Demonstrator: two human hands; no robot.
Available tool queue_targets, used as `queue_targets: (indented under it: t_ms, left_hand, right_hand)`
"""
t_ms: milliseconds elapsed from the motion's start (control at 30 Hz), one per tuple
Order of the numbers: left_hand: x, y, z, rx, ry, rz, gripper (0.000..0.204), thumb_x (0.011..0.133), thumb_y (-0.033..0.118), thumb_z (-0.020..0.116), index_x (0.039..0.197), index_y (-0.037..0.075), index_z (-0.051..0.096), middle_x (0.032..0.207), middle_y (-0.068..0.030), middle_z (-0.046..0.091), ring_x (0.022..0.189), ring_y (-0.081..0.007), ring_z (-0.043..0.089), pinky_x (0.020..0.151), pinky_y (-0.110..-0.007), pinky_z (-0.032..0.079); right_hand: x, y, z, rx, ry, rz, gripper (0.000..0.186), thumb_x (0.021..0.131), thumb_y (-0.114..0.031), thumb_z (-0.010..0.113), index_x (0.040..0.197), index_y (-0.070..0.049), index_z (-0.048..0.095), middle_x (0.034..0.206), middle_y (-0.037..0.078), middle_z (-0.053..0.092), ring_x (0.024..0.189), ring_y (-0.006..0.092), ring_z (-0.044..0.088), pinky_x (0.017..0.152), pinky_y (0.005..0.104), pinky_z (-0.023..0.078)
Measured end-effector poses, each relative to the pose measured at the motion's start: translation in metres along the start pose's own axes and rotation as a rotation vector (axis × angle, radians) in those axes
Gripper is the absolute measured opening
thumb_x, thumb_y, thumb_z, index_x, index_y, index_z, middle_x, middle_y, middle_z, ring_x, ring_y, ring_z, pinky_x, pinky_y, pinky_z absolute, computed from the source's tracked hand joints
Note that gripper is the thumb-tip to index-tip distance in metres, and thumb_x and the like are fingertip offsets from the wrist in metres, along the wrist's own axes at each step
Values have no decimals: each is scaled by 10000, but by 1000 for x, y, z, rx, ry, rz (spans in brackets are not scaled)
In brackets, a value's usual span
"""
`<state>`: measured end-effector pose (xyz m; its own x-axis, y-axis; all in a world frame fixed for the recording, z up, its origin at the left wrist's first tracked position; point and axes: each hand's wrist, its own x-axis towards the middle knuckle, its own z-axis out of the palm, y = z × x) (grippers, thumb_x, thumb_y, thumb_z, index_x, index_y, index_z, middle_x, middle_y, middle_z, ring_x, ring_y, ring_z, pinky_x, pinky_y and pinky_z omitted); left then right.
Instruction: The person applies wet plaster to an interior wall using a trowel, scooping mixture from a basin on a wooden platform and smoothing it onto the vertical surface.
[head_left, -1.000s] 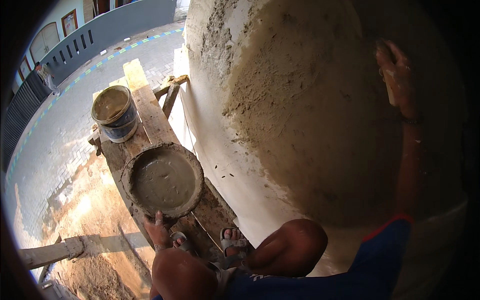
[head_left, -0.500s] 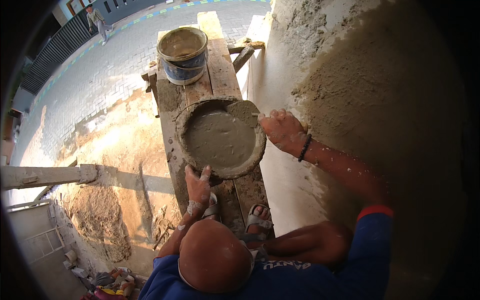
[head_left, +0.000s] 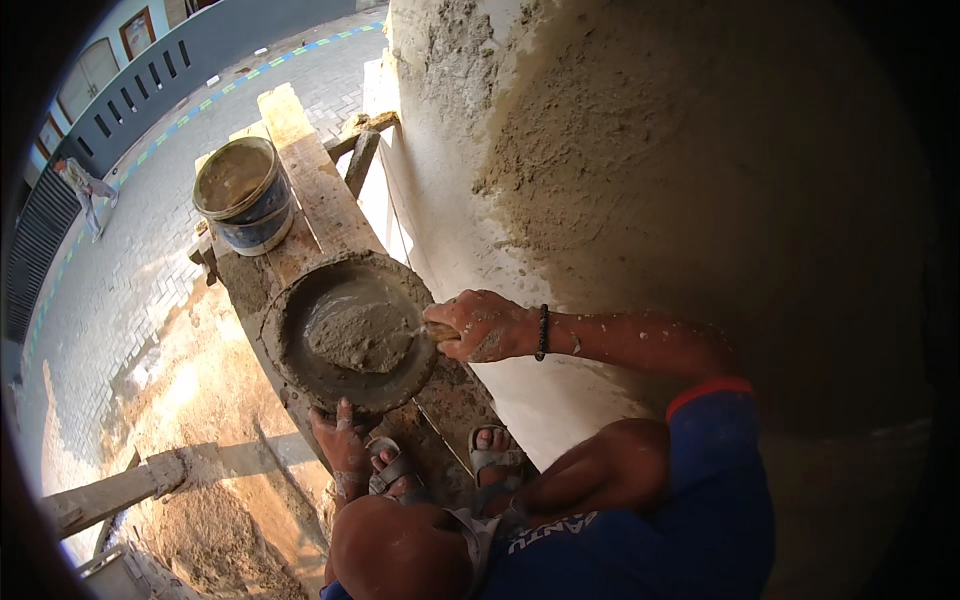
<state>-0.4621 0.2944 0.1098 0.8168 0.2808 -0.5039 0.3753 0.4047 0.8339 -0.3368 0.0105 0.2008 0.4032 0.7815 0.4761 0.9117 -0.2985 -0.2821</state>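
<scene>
A round, mortar-crusted basin [head_left: 292, 374] rests on the wooden planks, with wet grey mortar inside. My right hand [head_left: 487, 326] grips the wooden handle of a trowel [head_left: 437, 331] at the basin's right side. A rough heap of mortar [head_left: 362, 335] lies in the middle of the basin, hiding the trowel's blade. At the near rim, my left hand [head_left: 342, 440] holds the basin, its fingers partly hidden.
A blue and white bucket [head_left: 243, 195] stands farther along the planks [head_left: 310, 190]. On the right rises a wall [head_left: 440, 180] with rough, damp plaster. My sandalled feet [head_left: 495, 455] are on the planks. A person [head_left: 85, 190] walks on the paving at far left.
My right hand has moved from the far right rim in over the basin with the trowel. The smooth mortar is now heaped up. The view has swung right.
</scene>
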Motion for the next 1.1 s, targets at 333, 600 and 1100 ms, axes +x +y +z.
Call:
queue_targets:
  t_ms: [333, 600, 1100]
  left_hand:
    - [-4, 6, 7, -114, -35, -33, 623, 901, 131, 589, 1363, -37, 205, 1197, -274, 458, 888, -362, 628, 656, -447, 605]
    - [1, -1, 13, -84, -29, -65, 659, 916, 149, 580, 1379, -36, 148, 1091, -285, 516, 808, -350, 644, 668, -435, 591]
    - [-14, 25, 28, -34, -48, 31, 401, 875, 90, 615, 1173, -30, 375, 1046, -182, 545, 767, -271, 645, 618, -385, 599]
  right_hand:
    - [35, -120, -214, 226, -255, 937, 378, 722, -211, 725, 993, -5, 562, 761, 109, 588, 719, 233, 602, 668, 366, 475]
    - [-30, -144, -373, -383, 590, 1404, 434, 887, -327, 593, 1242, -81, 559, 1136, 36, 522, 846, 94, 513, 765, 267, 466]
    - [22, -15, -62, -382, -486, 635, 203, 797, -138, 584, 993, -97, 550, 819, 120, 557, 773, 245, 601, 674, 351, 525]
